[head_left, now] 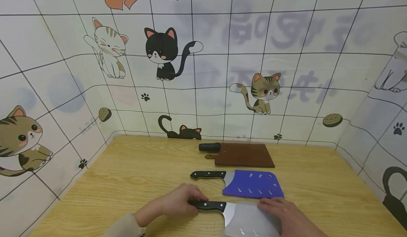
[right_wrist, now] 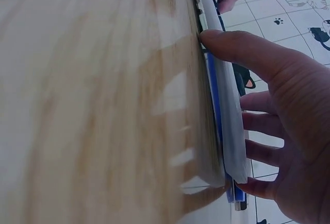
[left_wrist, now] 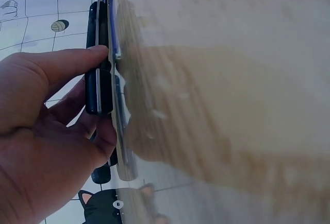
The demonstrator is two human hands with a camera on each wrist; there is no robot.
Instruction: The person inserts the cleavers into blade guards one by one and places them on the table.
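Note:
Nearest to me lies a cleaver with a black riveted handle (head_left: 210, 205) and a translucent white blade cover (head_left: 251, 217). My left hand (head_left: 182, 200) grips the handle's end; in the left wrist view the thumb lies on one side of the black handle (left_wrist: 98, 90), fingers on the other. My right hand (head_left: 290, 214) holds the cover's right end. From the right wrist, the white cover (right_wrist: 232, 116) sits between thumb and spread fingers. Bare metal shows between handle and cover. The cover's near edge is cut off in the head view.
Just behind lies a second black-handled cleaver in a blue cover (head_left: 254, 184). Farther back is a brown cover (head_left: 243, 155) with a dark handle (head_left: 209, 147) at its left. All lie on a wood-grain table (head_left: 143, 166), with cat-printed sheeting (head_left: 210, 67) around it.

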